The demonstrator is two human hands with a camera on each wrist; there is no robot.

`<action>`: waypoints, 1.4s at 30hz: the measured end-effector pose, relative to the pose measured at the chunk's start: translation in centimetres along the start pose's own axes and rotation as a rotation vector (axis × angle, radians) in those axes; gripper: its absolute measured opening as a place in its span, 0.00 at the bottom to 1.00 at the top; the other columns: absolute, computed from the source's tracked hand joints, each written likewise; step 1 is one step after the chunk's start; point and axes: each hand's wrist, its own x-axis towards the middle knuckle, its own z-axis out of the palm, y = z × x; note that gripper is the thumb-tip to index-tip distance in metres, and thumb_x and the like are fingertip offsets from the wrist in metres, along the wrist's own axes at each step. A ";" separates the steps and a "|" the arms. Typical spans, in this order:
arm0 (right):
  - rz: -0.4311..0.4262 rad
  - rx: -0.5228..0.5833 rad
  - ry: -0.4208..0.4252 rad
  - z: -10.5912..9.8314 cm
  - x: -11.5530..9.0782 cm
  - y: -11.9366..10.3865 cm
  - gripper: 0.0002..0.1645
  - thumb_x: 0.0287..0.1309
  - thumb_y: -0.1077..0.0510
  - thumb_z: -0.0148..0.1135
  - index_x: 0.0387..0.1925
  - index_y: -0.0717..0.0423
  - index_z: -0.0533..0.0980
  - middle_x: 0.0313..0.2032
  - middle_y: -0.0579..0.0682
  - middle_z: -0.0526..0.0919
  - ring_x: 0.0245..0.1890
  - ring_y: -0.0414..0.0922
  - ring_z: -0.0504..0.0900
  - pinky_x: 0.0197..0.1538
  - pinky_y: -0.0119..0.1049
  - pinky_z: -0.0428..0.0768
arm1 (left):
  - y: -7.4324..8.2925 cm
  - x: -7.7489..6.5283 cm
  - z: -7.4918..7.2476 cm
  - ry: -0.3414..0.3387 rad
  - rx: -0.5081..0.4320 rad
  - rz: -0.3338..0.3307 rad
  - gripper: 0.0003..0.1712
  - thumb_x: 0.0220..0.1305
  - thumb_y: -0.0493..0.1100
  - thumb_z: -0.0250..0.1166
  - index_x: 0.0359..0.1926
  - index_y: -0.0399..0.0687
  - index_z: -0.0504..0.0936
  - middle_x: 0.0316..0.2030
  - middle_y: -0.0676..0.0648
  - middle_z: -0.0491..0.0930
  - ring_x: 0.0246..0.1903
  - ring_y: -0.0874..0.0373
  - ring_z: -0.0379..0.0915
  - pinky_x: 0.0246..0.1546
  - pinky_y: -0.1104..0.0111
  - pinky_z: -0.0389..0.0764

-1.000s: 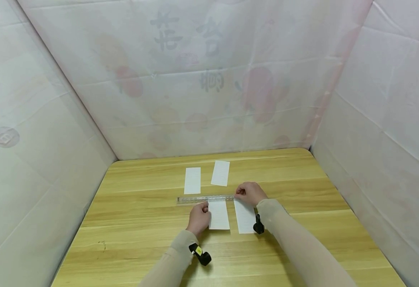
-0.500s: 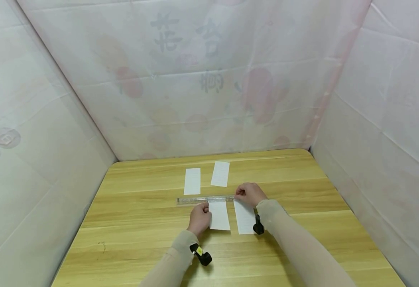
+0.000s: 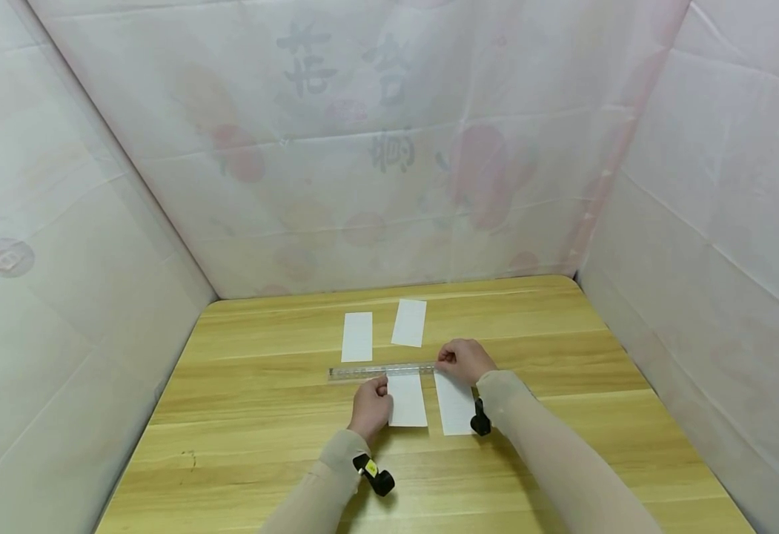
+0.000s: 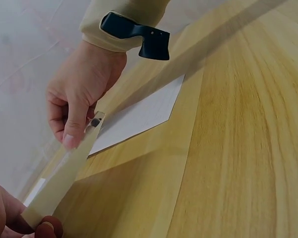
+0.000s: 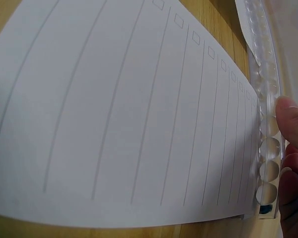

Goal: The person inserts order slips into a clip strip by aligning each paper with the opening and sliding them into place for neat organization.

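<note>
A long clear plastic strip (image 3: 362, 372) lies crosswise on the table; the right wrist view shows round, ring-like bumps along the strip (image 5: 269, 148). My left hand (image 3: 370, 406) pinches the far left corner of a white paper sheet (image 3: 407, 400) at the strip's near side. This sheet's near edge casts a shadow on the wood. My right hand (image 3: 465, 360) grips the right end of the strip, its thumb on top. Below that hand lies a second sheet (image 3: 454, 404), ruled with lines and small squares; its far edge meets the strip in the right wrist view.
Two more white slips, one on the left (image 3: 357, 337) and one on the right (image 3: 409, 322), lie beyond the strip. The wooden table (image 3: 242, 415) is enclosed by pale printed cloth walls (image 3: 389, 222) at the back and both sides.
</note>
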 end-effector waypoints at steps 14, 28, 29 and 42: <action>0.010 -0.020 -0.001 0.0 -0.1 -0.3 0.06 0.53 0.50 0.71 0.25 0.44 0.81 0.25 0.37 0.78 0.26 0.38 0.74 0.33 0.35 0.75 | -0.3 -0.2 0.0 0.002 0.027 -0.011 0.28 0.60 0.26 0.51 0.63 0.31 0.69 0.44 0.44 0.76 0.43 0.52 0.65 0.37 0.64 0.67; 0.047 -0.003 -0.023 -0.6 -0.2 -1.2 0.06 0.53 0.51 0.71 0.26 0.45 0.82 0.26 0.38 0.79 0.28 0.38 0.75 0.36 0.35 0.75 | 0.0 -0.4 -0.1 0.004 0.135 0.060 0.26 0.60 0.27 0.54 0.61 0.29 0.71 0.47 0.41 0.77 0.37 0.54 0.66 0.36 0.64 0.69; 0.045 0.000 -0.022 -0.6 -0.2 -1.1 0.06 0.53 0.52 0.71 0.26 0.45 0.82 0.26 0.39 0.79 0.28 0.38 0.75 0.35 0.35 0.75 | 0.1 -0.5 -0.1 -0.001 0.138 0.069 0.26 0.60 0.27 0.54 0.61 0.29 0.71 0.46 0.41 0.77 0.34 0.54 0.65 0.35 0.64 0.68; 0.057 -0.005 -0.037 -0.7 -0.4 -1.5 0.06 0.53 0.51 0.71 0.27 0.45 0.81 0.26 0.39 0.79 0.28 0.38 0.74 0.36 0.35 0.75 | -0.3 -0.5 -0.4 -0.024 0.140 0.067 0.26 0.61 0.29 0.56 0.62 0.28 0.70 0.39 0.44 0.76 0.29 0.57 0.63 0.32 0.66 0.68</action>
